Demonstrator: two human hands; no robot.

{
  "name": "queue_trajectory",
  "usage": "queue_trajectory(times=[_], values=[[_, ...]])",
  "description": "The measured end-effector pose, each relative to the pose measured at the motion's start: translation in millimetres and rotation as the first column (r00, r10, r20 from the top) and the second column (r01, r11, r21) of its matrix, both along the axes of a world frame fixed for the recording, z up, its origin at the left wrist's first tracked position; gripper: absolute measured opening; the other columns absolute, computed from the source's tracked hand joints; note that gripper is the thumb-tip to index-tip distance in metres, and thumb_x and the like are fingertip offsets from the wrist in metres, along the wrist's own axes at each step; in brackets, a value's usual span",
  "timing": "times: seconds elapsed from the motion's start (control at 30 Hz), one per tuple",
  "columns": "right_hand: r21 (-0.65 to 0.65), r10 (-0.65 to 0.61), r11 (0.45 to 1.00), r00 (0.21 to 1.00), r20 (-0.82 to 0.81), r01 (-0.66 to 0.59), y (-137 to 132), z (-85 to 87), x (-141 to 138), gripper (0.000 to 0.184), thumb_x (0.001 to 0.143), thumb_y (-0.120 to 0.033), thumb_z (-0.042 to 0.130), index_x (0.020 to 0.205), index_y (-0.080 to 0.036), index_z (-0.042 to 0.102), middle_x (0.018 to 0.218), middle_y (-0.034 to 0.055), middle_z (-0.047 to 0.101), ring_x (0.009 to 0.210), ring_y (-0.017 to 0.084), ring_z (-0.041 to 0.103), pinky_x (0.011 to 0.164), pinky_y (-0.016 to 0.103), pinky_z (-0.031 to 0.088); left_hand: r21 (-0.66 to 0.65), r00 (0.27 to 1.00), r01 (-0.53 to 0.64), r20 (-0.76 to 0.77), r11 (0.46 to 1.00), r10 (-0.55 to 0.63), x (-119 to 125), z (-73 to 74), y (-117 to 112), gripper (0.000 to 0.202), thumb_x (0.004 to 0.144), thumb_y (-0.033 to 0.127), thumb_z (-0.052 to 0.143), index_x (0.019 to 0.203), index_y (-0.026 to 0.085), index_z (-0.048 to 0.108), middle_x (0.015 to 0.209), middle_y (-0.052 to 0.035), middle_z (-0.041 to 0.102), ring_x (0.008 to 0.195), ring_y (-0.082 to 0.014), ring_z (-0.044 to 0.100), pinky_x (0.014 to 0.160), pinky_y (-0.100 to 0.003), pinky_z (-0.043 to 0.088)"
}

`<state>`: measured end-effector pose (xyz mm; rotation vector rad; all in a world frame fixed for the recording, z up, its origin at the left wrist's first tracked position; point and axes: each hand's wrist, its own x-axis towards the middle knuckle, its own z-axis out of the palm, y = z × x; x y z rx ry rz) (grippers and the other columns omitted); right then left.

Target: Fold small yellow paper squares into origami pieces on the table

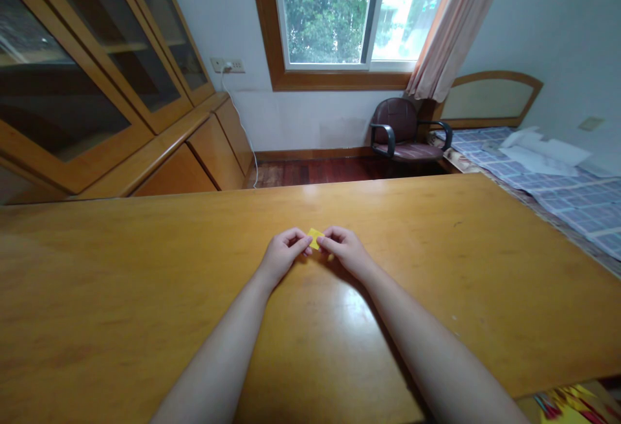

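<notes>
A small yellow piece of paper point(315, 237), seemingly folded, is held between my two hands just over the wooden table point(145, 294). My left hand point(285, 252) pinches its left side between thumb and fingers. On the opposite side, my right hand point(345, 249) grips it with the thumb on top and the fingers curled beneath. Both thumbs point inward and nearly meet across the paper. Its underside and the fingertips behind it are hidden.
Beyond the table's far edge stands a dark red armchair point(405, 129) below the window. A glass-fronted cabinet point(145, 126) rises at the left, with a white cord point(241, 120) hanging beside it. At the right is a bed point(557, 181); colourful items point(572, 404) lie at the lower right corner.
</notes>
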<state>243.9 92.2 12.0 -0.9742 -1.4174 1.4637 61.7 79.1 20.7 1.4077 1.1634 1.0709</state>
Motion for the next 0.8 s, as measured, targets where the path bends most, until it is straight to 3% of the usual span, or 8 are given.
queue_trajectory(times=[0.8], values=[[0.001, -0.034, 0.999, 0.998, -0.050, 0.034, 1.5, 0.2, 0.0, 0.029, 0.078, -0.044, 0.068, 0.069, -0.018, 0.060, 0.061, -0.0019, 0.060, 0.057, 0.012, 0.052, 0.060, 0.025, 0.040, -0.013, 1.000, 0.000, 0.028, 1.000, 0.000, 0.0, 0.7, -0.3, 0.026, 0.081, 0.040, 0.066, 0.070, 0.017, 0.063, 0.064, -0.0009, 0.068, 0.060, -0.0137, 0.060, 0.062, -0.025, 0.048]])
